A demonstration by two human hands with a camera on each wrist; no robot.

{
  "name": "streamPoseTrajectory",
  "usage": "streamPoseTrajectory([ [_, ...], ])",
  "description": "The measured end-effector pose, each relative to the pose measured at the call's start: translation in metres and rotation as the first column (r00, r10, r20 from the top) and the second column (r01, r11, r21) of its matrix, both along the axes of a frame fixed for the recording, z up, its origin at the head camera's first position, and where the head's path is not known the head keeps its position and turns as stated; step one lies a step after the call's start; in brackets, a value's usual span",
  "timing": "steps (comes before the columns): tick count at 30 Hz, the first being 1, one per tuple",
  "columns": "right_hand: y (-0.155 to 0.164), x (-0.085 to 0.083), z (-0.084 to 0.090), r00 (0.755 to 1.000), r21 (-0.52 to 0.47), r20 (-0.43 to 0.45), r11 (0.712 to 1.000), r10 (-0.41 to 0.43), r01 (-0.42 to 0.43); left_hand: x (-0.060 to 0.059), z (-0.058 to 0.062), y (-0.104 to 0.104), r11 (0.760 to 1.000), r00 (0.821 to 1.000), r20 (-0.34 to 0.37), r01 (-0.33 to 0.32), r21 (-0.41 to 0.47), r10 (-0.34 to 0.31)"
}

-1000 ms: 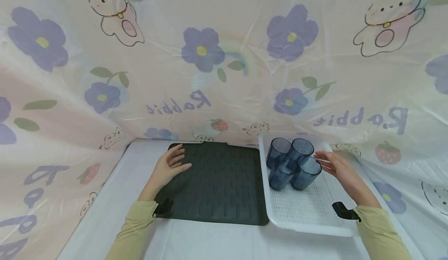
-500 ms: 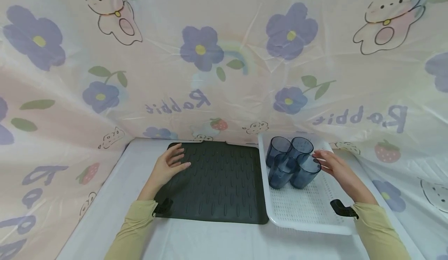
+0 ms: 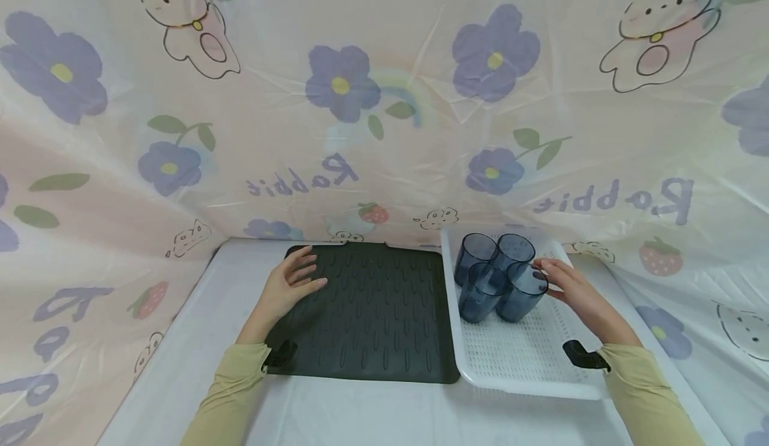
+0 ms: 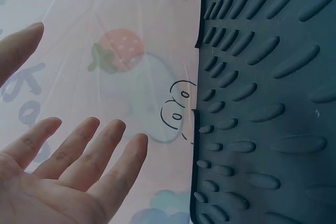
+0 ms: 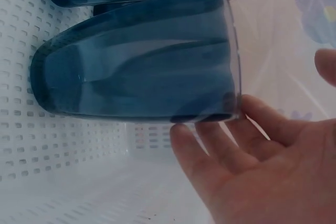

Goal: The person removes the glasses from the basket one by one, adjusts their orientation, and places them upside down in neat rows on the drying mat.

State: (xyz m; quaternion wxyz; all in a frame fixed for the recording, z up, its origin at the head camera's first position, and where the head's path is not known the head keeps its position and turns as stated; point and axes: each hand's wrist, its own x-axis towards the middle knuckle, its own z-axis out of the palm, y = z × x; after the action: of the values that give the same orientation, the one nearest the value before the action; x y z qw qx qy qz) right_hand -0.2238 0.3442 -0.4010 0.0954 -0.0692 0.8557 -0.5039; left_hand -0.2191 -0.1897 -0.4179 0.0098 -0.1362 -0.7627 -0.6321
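Note:
Several blue see-through tumblers stand close together in a white perforated basket [image 3: 541,359]. My right hand [image 3: 567,292] is at the nearest right tumbler [image 3: 521,296], its fingertips at the far right side just below the rim. In the right wrist view that tumbler [image 5: 142,61] shows large, with the fingers [image 5: 197,156] along its side and the thumb [image 5: 326,65] well apart from it. My left hand [image 3: 287,286] hovers over the left edge of a dark ridged mat [image 3: 372,319], fingers spread and holding nothing. The left wrist view shows this hand [image 4: 68,177] beside the mat.
A white cloth covers the table [image 3: 360,412]. Right beside the mat is the basket's raised left wall [image 3: 454,339]. A printed curtain [image 3: 408,139] with flowers and rabbits hangs behind and at both sides.
My right hand has moved slightly left, and its fingers have come closer in against the nearest right tumbler. The left hand stays over the mat's edge.

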Motion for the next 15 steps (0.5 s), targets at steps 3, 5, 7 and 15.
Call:
streamPoseTrajectory([
  [3,-0.0023,-0.0014,-0.0006,0.999,0.02,0.032,1.0,-0.004,0.003,-0.0013,-0.0022,0.0004,1.0,1.0,-0.004,-0.005,-0.004,0.005],
  [5,-0.0034,-0.0021,-0.0014,0.998,0.045,0.055,0.999,-0.002,0.0,-0.0024,-0.0035,0.0007,1.0,1.0,-0.003,-0.006,-0.002,0.006],
  [7,-0.0046,-0.0024,-0.0025,0.998,0.076,0.07,0.997,-0.005,-0.001,-0.003,-0.0042,0.0013,1.0,1.0,-0.002,-0.001,0.006,0.001],
  [15,-0.0056,-0.0027,-0.0057,0.999,0.108,0.034,0.994,0.01,-0.014,-0.0029,-0.005,0.0025,1.0,1.0,0.016,0.007,-0.002,-0.007],
])
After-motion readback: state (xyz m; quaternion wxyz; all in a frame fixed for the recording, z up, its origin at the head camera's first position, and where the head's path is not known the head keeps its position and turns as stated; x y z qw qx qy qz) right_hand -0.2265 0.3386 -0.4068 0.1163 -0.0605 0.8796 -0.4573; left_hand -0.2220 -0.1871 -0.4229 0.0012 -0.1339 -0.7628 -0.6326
